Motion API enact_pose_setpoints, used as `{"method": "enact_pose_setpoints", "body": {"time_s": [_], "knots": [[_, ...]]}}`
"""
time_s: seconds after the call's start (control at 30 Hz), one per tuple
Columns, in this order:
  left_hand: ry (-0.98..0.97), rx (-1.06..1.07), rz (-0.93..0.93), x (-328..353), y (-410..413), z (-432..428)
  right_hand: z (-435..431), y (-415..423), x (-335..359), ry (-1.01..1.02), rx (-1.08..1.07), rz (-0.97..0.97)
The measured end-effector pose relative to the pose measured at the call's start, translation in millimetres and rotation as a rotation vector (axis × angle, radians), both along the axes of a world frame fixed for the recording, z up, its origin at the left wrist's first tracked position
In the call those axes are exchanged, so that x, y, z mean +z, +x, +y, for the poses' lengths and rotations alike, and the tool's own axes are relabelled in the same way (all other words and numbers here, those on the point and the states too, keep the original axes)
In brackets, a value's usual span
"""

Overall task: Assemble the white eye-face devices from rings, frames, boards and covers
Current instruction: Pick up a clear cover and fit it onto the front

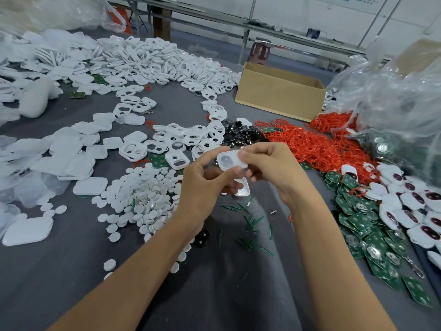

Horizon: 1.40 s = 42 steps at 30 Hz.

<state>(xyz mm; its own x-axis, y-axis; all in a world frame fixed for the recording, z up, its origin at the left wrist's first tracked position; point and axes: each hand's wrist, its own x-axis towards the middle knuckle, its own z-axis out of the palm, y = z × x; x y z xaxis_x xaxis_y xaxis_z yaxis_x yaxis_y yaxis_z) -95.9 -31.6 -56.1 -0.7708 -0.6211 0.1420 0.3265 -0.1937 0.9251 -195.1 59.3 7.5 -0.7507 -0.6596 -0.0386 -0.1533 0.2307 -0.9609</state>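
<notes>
The left hand [202, 185] and right hand [269, 168] both curl round and pinch one white frame [232, 160]; uneven squeezing may seat it crooked.

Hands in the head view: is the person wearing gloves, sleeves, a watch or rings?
No. The left hand and right hand are bare, without gloves; no rings show on the visible fingers. The left forearm and right forearm are uncovered to the picture's lower edge: no sleeves, watch or wristband.
</notes>
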Motion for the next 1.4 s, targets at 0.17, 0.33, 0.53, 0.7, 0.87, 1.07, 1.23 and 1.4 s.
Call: {"method": "enact_pose_setpoints", "body": {"time_s": [0.17, 0.33, 0.53, 0.7, 0.87, 1.07, 1.23, 1.4], "knots": [[0.073, -0.076, -0.040, 1, -1, 2, 1, -4, -1, 0.021, -0.023, 0.025], [0.093, -0.079, -0.079, 0, 0, 0, 4, -8, -2, 0.066, 0.049, 0.040], [0.040, -0.022, -0.108, -1, -1, -1, 6, -10, -4, 0.128, 0.156, 0.046], [0.011, -0.018, -0.132, -2, -2, 1, 4, -11, -6, 0.153, 0.089, 0.087], [-0.034, 0.002, -0.149, -4, -1, 0, 4, -11, -7, 0.189, 0.101, 0.138], [-0.049, -0.014, -0.148, -6, -1, 0, 10, -10, 0, 0.240, 0.200, 0.176], [-0.097, -0.105, -0.115, -4, -1, 1, 18, -12, 5, 0.186, 0.231, 0.068], [-0.112, -0.094, -0.079, -2, 1, 0, 24, -15, 9, 0.120, 0.265, -0.011]]}}
